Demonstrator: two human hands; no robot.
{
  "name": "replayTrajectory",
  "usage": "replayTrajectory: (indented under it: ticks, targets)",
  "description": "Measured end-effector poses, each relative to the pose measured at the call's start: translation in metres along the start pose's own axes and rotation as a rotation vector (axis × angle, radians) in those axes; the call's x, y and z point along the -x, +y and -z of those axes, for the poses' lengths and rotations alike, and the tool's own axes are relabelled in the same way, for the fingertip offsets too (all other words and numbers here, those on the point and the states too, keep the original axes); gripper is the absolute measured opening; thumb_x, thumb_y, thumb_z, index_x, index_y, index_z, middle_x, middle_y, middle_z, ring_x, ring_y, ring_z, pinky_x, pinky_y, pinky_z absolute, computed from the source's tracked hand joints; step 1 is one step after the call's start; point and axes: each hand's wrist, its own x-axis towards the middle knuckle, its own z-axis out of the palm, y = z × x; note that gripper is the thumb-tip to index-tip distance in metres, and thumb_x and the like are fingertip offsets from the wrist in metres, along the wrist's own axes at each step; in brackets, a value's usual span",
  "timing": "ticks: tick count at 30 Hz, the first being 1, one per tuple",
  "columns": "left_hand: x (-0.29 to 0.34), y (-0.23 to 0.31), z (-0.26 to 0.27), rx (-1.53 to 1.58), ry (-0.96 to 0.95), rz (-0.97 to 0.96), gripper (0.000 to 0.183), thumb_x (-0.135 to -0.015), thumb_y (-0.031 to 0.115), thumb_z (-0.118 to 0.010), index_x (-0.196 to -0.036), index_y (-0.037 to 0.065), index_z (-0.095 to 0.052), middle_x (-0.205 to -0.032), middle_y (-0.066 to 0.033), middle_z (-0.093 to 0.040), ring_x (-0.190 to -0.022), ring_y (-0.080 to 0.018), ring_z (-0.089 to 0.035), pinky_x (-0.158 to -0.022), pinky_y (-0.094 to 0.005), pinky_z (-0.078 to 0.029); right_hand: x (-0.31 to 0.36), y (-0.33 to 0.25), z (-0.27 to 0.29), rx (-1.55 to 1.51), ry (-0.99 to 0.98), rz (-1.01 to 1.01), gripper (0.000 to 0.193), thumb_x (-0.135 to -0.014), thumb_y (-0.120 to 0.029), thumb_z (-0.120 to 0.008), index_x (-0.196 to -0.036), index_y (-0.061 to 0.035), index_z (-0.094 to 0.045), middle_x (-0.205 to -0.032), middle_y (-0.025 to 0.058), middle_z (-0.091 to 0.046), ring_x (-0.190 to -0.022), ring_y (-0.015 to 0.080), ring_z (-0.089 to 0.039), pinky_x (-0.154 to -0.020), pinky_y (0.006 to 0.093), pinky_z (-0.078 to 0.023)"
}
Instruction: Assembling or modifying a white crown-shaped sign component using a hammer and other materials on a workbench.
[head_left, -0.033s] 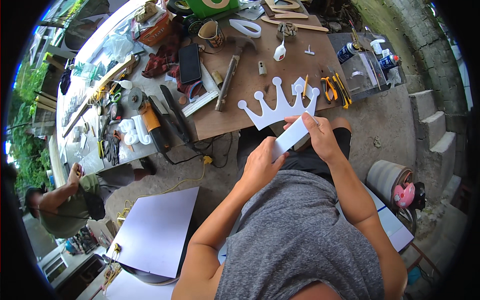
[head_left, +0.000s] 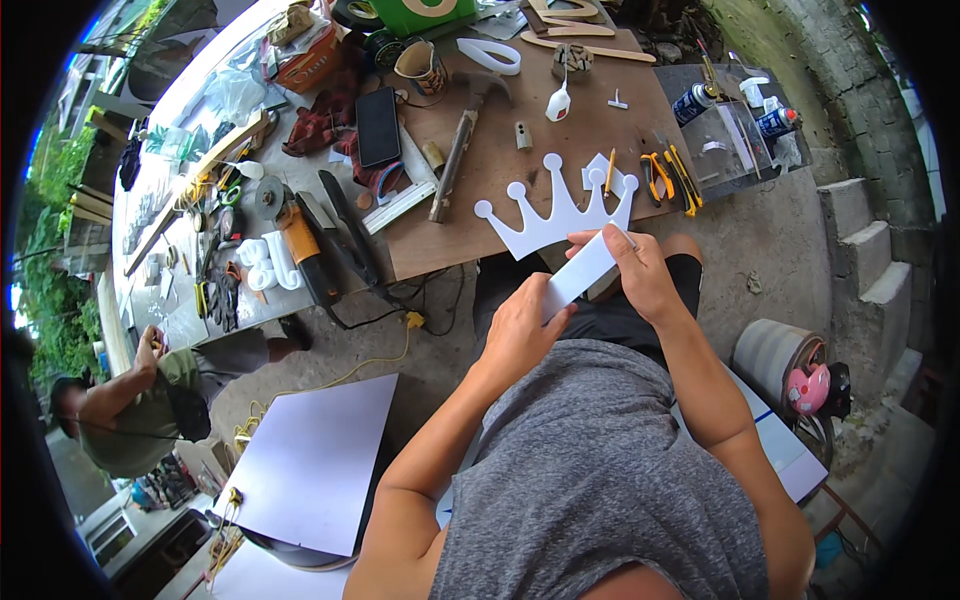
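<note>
A flat white strip [head_left: 581, 277] is held slantwise above my lap, near the table's front edge. My left hand [head_left: 522, 318] grips its lower left end, fingers wrapped round it. At the upper right end, my right hand [head_left: 643, 275] pinches the strip with the thumb on its face. Just beyond, a white crown-shaped cutout [head_left: 563, 218] lies on the brown board, its points toward the far side and its base partly overhanging the edge. Behind the crown's right side are a small white piece [head_left: 597, 168] and a pencil [head_left: 610, 170].
Orange-handled pliers [head_left: 658, 180] and yellow cutters [head_left: 687, 185] lie right of the crown. A hammer [head_left: 460, 150], phone [head_left: 379, 127] and angle grinder [head_left: 305, 245] are to the left. White sheets [head_left: 310, 460] stand behind at lower left. Another person [head_left: 130, 410] works at far left.
</note>
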Motion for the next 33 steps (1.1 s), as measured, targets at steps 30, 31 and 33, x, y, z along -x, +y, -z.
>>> replayTrajectory:
  ticks: [30,31,33]
  targets:
    - [0.008,-0.008,0.003,0.007,-0.190,0.108,0.040,-0.096,0.030,-0.069,-0.113,-0.001,-0.050,-0.097,-0.0275,-0.067,-0.090,-0.0460,-0.067,-0.077,-0.0513,-0.052,0.000,0.009,0.000,0.011,0.038,-0.046,0.051,-0.112,-0.036,-0.041,-0.114,0.0055,-0.072,-0.096,0.0121,-0.076,-0.090,0.0151,-0.071,-0.085,0.0288,-0.055]
    - [0.008,-0.008,0.003,0.008,-0.195,0.109,0.040,-0.096,0.030,-0.069,-0.114,-0.001,-0.050,-0.098,-0.0275,-0.067,-0.091,-0.0461,-0.067,-0.077,-0.0512,-0.052,0.000,0.009,0.000,0.013,0.041,-0.048,0.051,-0.112,-0.036,-0.042,-0.114,0.0052,-0.072,-0.096,0.0118,-0.076,-0.090,0.0149,-0.071,-0.085,0.0286,-0.055]
    - [0.007,-0.007,0.005,0.010,-0.202,0.114,0.041,-0.096,0.030,-0.069,-0.117,-0.001,-0.050,-0.098,-0.0276,-0.067,-0.091,-0.0462,-0.067,-0.078,-0.0514,-0.052,0.000,0.009,0.001,0.031,0.039,-0.043,0.050,-0.112,-0.035,-0.042,-0.114,0.0052,-0.071,-0.096,0.0117,-0.076,-0.089,0.0145,-0.071,-0.084,0.0284,-0.055]
